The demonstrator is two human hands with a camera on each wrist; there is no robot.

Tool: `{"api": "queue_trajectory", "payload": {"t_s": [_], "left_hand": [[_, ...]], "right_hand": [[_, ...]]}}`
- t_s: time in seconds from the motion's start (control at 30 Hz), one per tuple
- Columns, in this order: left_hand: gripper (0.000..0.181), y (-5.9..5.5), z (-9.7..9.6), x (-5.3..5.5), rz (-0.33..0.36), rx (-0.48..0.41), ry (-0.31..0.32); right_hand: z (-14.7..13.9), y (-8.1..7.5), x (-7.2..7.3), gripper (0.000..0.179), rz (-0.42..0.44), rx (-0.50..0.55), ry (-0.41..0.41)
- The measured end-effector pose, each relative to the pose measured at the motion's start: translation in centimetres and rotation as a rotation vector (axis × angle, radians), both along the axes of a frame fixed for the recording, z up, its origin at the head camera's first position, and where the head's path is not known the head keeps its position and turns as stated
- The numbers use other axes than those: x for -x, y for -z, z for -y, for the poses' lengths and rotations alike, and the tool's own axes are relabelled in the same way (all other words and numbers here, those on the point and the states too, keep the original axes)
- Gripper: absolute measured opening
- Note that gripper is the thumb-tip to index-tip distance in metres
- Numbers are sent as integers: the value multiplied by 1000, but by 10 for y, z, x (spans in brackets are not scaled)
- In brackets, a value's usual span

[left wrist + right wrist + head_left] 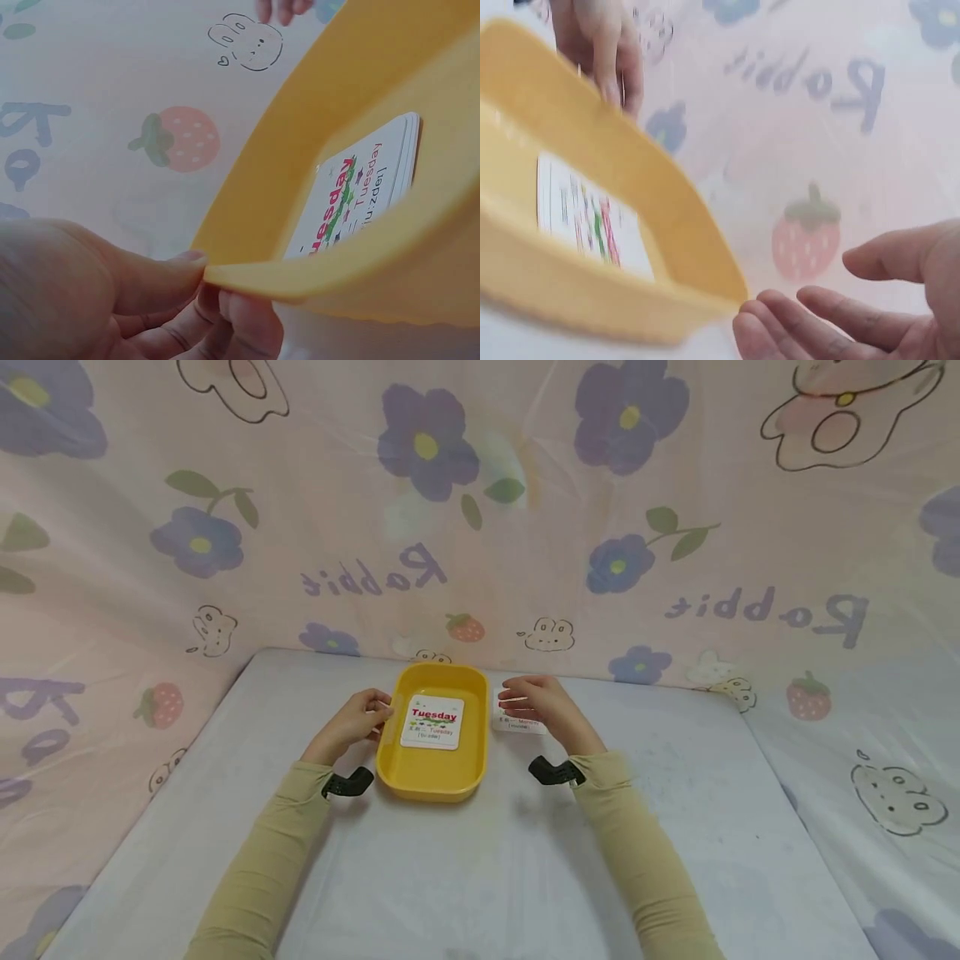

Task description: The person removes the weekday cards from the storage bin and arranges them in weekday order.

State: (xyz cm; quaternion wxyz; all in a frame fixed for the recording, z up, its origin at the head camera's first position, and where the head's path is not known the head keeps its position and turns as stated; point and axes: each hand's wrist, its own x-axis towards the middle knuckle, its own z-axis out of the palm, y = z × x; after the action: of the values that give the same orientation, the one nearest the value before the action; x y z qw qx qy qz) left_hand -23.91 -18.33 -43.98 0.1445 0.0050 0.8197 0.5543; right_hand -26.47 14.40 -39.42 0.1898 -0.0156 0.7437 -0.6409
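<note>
A yellow plastic tray [431, 781] stands on the white table, with a small stack of cards [360, 187] lying in it; the top card reads "Tuesday". My left hand [350, 724] pinches the tray's left rim between thumb and fingers, as the left wrist view shows up close. To the right of the tray lies a "Monday" card [517, 724] on the table. Over this card is my right hand [551, 706], partly covering it in the head view. Its fingers and thumb [885, 255] are spread apart with nothing between them.
A white-covered table [420, 885] extends around the tray. Behind it and at both sides hangs a pink curtain [525, 543] printed with flowers, rabbits and strawberries. Each wrist wears a black camera strap [557, 771].
</note>
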Motion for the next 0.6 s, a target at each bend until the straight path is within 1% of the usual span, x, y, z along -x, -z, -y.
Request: {"api": "queue_trajectory", "payload": {"t_s": [0.13, 0.3, 0.47, 0.6], "left_hand": [[30, 0, 1, 1, 8, -1, -6], [31, 1, -1, 1, 4, -13, -5], [31, 2, 0, 3, 2, -10, -8], [30, 3, 0, 4, 9, -7, -16]], "right_hand": [[18, -9, -7, 42, 18, 84, -34], [40, -14, -17, 38, 67, 160, -38], [61, -11, -22, 40, 125, 227, -33], [75, -5, -25, 43, 182, 289, -10]]}}
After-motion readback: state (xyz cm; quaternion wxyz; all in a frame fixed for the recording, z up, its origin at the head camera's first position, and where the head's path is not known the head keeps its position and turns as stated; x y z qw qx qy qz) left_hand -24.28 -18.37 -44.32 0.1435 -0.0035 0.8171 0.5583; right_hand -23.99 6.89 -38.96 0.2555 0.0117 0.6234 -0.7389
